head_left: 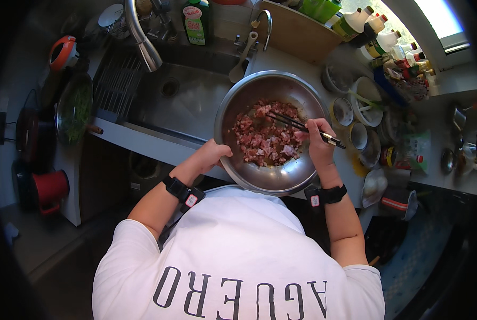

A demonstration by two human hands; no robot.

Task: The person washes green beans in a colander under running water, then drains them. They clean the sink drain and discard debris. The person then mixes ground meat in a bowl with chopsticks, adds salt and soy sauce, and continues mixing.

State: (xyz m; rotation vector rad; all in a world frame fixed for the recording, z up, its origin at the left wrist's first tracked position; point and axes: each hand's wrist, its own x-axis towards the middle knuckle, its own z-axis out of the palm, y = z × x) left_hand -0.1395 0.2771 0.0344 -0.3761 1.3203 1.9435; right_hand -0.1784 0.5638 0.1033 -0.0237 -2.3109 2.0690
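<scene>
A large stainless steel bowl (278, 180) stands in front of me at the right end of the sink, partly over the counter. Loose minced meat (258, 140), reddish with paler bits, lies in the bottom with a little brownish liquid. My left hand (212, 154) grips the bowl's rim at the left, thumb on top. In my right hand (320, 142), over the right side of the bowl, is a pair of dark chopsticks (290, 121) with metallic ends; their tips reach into the meat. The fingers under the right hand are partly hidden.
Behind the bowl are a steel sink (190, 92), a faucet (144, 48) and a pale spoon (244, 60). Small bowls (358, 136) crowd the counter at the right, with bottles (354, 24) by the window. A glass-lidded pan of greens (74, 108) stands at the left.
</scene>
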